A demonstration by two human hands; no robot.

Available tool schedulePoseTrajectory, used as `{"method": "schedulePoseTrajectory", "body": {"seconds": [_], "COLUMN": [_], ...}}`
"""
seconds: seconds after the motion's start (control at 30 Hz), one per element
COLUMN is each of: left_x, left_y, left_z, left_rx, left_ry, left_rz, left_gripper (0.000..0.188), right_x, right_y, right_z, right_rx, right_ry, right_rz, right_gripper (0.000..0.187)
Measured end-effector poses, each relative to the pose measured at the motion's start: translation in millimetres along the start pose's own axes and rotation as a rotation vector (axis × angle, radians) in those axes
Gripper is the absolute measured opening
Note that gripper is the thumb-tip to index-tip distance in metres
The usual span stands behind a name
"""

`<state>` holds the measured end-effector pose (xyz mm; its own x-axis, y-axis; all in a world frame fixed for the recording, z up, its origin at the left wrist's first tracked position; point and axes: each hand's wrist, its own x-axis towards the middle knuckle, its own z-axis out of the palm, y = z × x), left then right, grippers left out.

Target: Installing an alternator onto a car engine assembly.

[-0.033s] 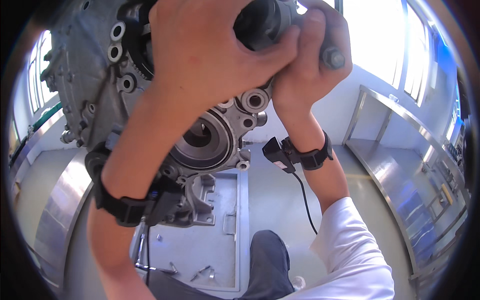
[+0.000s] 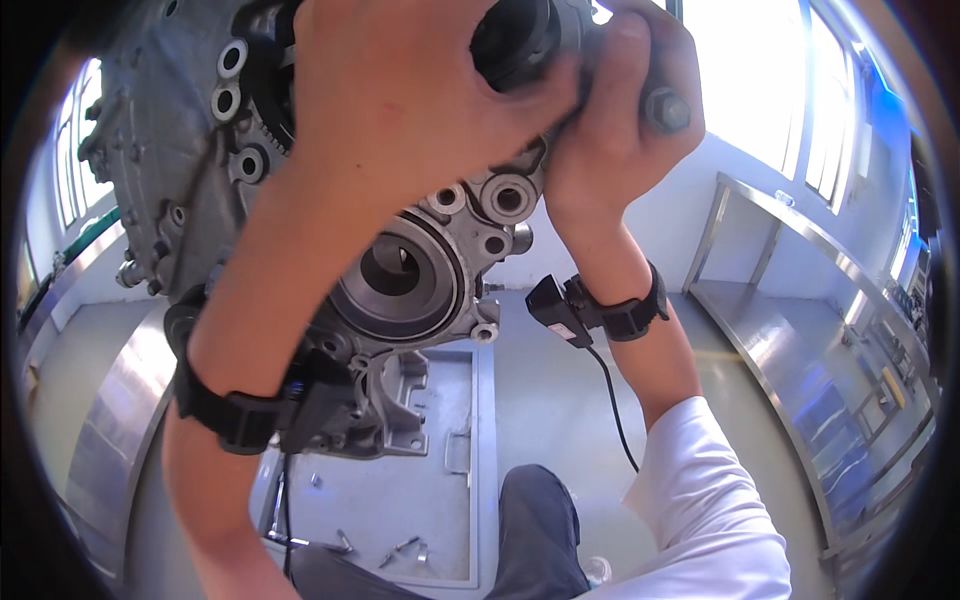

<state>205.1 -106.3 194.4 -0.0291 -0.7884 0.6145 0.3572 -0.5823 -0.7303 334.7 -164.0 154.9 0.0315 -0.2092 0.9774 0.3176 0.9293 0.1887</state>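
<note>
A big grey metal machine casing [image 2: 160, 130], like an engine or gearbox housing, stands before me with bolt bosses and a round bore [image 2: 400, 282]. My left hand [image 2: 400, 100] reaches across its front, thumb and palm curved round a dark, hollow cylindrical part [image 2: 515, 42] at the top edge. The thumb is blurred and the other fingers run out of view. My right hand [image 2: 625, 115] is closed at the cylinder's right side, gripping a metal piece with a hex-headed bolt [image 2: 666, 110] showing beside its fingers. The held piece is mostly hidden.
Under the casing lies a grey tray [image 2: 485, 420] with several loose metal bits [image 2: 405, 545]. A steel bench [image 2: 760, 340] lines the right side, another metal surface [image 2: 120, 410] the left. Each wrist wears a strapped black device [image 2: 560, 310] with a cable.
My left hand has shifted slightly left, its thumb drawing back from my right hand. The casing has moved slightly left in view; my right hand is nearly still.
</note>
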Motion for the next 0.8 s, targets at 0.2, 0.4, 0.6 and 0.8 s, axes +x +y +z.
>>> {"method": "schedulePoseTrajectory", "body": {"seconds": [0.2,0.4,0.6,0.8], "left_x": [1.8,-2.5,1.0,-3.5], "left_y": [-9.3,-5.5,4.6,0.9], "left_z": [4.8,10.3,12.2,21.3], "left_rx": [-0.128,-0.129,0.020,-0.053], "left_ry": [0.108,0.173,0.205,0.173], "left_rz": [0.079,0.045,0.042,-0.083], "left_gripper": [0.019,0.016,0.015,0.018], "right_x": [-0.9,-0.2,-0.2,0.0], "right_y": [1.9,20.7,10.0,2.9], "right_z": [4.0,12.9,15.0,18.1], "right_rx": [-0.031,-0.169,0.020,-0.222], "right_ry": [0.095,0.232,0.271,0.280], "right_rz": [-0.062,-0.193,-0.026,-0.031], "right_gripper": [0.022,0.023,0.024,0.024]}}
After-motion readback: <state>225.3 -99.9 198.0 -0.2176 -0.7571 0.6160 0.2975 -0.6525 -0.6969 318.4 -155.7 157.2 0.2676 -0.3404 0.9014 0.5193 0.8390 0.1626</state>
